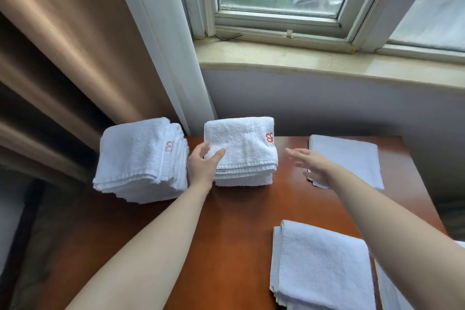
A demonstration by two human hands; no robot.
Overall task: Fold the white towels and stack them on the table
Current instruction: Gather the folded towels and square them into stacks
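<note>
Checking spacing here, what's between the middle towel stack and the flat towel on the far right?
In the head view, only bare table and the open right hand hovering above it separate the middle stack from the flat towel.

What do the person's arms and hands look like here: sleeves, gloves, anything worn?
Both arms are bare as far as the frame shows, with no sleeves in view. The left hand and right hand are bare too: no gloves, and no rings, watch or bands visible on fingers or wrists. The right hand is a little motion-blurred, so fine detail there is unclear. No markings visible.
</note>
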